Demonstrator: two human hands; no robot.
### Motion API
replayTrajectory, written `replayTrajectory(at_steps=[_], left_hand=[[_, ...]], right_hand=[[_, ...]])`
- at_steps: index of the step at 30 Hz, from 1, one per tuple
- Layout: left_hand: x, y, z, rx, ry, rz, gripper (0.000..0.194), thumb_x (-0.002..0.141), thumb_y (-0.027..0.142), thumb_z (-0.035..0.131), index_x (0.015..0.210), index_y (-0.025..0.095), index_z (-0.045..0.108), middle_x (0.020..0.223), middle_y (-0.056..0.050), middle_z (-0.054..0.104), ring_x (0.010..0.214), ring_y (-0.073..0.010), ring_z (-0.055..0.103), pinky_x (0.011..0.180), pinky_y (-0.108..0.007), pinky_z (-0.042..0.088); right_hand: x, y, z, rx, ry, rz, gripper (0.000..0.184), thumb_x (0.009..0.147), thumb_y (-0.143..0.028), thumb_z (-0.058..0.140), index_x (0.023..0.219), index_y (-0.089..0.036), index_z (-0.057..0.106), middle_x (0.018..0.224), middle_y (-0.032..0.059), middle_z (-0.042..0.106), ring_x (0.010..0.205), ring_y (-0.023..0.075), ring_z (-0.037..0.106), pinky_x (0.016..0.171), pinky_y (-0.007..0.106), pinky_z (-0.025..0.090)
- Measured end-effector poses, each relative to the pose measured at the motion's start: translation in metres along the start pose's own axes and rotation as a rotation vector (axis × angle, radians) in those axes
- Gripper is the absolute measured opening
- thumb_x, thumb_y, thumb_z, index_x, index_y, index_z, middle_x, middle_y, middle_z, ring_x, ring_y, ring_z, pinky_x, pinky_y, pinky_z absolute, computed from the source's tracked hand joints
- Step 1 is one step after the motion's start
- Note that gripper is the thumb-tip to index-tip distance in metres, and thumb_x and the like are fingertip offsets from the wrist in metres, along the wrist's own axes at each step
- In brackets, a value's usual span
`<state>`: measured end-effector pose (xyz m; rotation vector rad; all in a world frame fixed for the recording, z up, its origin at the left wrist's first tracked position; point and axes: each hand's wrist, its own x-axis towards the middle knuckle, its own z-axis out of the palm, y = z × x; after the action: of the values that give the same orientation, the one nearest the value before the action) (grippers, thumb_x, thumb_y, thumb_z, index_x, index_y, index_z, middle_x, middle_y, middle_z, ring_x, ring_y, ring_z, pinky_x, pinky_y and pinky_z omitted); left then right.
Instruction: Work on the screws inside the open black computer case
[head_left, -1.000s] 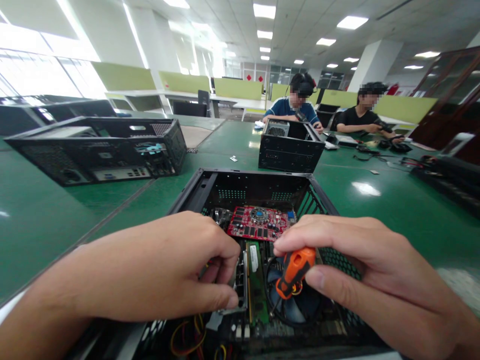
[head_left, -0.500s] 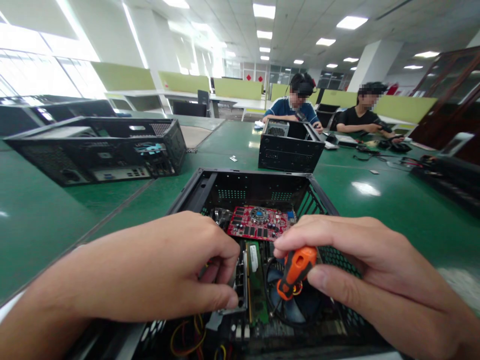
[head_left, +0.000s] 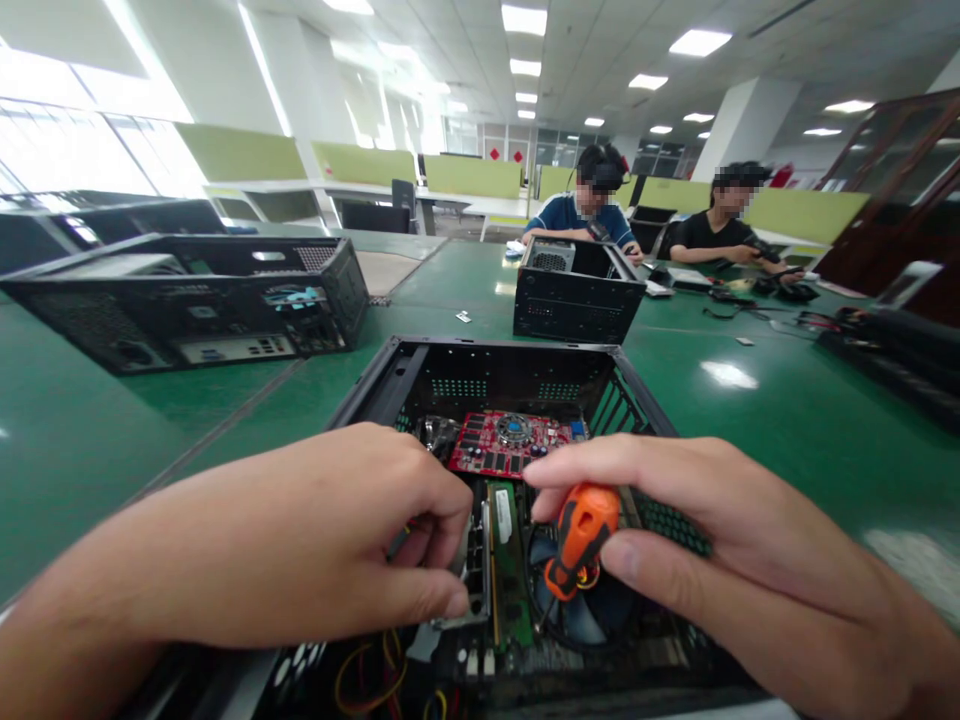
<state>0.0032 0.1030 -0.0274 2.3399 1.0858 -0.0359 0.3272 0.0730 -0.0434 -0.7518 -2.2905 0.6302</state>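
My right hand [head_left: 675, 530] holds an orange and black screwdriver [head_left: 581, 540] between thumb and fingers, its handle tilted over the cooling fan [head_left: 589, 615]. The short shaft points down beside the fan's near left edge; its tip is hard to make out. My left hand [head_left: 405, 535] is closed, fingers curled against a silver metal-framed part [head_left: 478, 575]; the fingertips are partly hidden. Between the hands stands a green memory stick [head_left: 508, 560]. Farther back in the open computer case [head_left: 510, 355] lies a red graphics card [head_left: 480, 440].
Yellow and red cables [head_left: 367, 680] loop at the near left of the case. On the green table [head_left: 750, 430] stand another case [head_left: 180, 310] at left and one [head_left: 577, 300] ahead. Two people sit across the table, near cables and parts at the right.
The screwdriver and my right hand have shifted slightly left, with the fingertips now nearer the graphics card's lower edge. My left hand keeps its place on the metal part. The view has moved slightly.
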Motion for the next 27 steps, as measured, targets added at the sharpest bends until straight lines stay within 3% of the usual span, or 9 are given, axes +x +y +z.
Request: replayTrajectory(at_steps=[4,7,13,27], left_hand=[[0.002,-0.001,-0.001,0.003,-0.003,0.002,0.022,0.098,0.039,0.091,0.079,0.034,0.081,0.071,0.003,0.084,0.061,-0.0205,0.072,0.059,-0.037,0.046],[0.001,-0.003,0.0,0.013,0.0,0.002,0.022,0.098,0.04,0.09,0.079,0.035,0.08,0.072,0.003,0.084,0.061,-0.0206,0.071,0.06,-0.038,0.045],[-0.001,-0.004,0.001,0.002,0.006,0.012,0.022,0.097,0.042,0.089,0.079,0.035,0.079,0.071,0.003,0.084,0.061,-0.0214,0.073,0.059,-0.038,0.046],[0.0,-0.002,-0.001,0.009,0.022,0.022,0.022,0.096,0.036,0.093,0.078,0.035,0.08,0.069,0.004,0.083,0.059,-0.0207,0.073,0.058,-0.038,0.046]], right_hand=[[-0.008,0.005,-0.007,-0.095,0.271,0.107,0.025,0.12,-0.025,0.078,0.139,-0.034,0.093,0.117,0.0006,0.097,0.091,0.023,0.091,0.093,0.033,0.077],[-0.013,0.014,-0.018,-0.319,0.389,0.148,0.019,0.119,-0.029,0.075,0.132,-0.033,0.089,0.111,0.0007,0.094,0.088,0.0262,0.087,0.09,0.04,0.075],[-0.017,0.026,-0.035,-0.387,0.265,0.165,0.021,0.122,-0.033,0.067,0.129,-0.031,0.088,0.115,0.0048,0.097,0.098,0.0321,0.091,0.083,0.043,0.069],[-0.015,0.024,-0.026,-0.356,0.199,0.158,0.022,0.124,-0.025,0.067,0.134,-0.029,0.086,0.122,0.0047,0.097,0.105,0.0286,0.092,0.088,0.036,0.068]])
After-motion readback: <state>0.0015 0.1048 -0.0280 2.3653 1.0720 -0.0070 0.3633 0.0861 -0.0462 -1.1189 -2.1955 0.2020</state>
